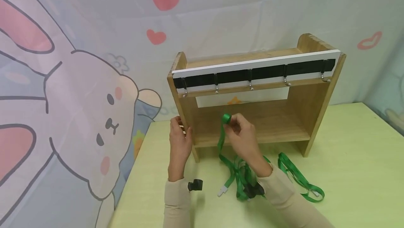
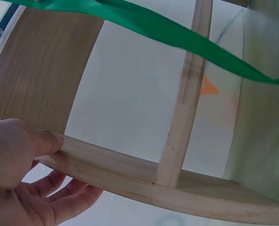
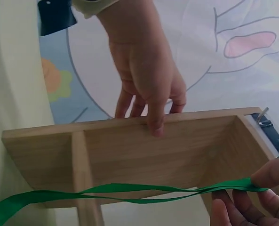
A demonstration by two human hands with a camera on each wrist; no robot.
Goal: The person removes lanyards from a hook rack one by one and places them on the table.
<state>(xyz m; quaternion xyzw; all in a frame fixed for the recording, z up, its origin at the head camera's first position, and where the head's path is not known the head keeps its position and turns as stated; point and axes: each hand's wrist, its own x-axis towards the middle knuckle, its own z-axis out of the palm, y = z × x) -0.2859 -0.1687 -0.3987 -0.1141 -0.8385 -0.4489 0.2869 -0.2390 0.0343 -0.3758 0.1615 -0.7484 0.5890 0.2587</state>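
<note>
My right hand (image 1: 244, 136) pinches the upper loop of a green lanyard (image 1: 222, 137) between thumb and fingers, in front of the wooden shelf (image 1: 271, 117). From there the strap hangs down to a tangled pile of green lanyards (image 1: 241, 177) on the table. In the right wrist view, two lengths of the strap (image 3: 134, 187) run side by side out of the fingers. My left hand (image 1: 180, 140) grips the shelf's left side panel (image 2: 115, 165), its thumb on the front edge and its fingers round the outer face.
Along the shelf's top front runs a white and black strip with several metal hooks (image 1: 251, 85), all bare. Another green lanyard (image 1: 296, 175) lies apart on the table (image 1: 356, 158), right of the pile. Behind hangs a cloth printed with a cartoon rabbit (image 1: 85, 115).
</note>
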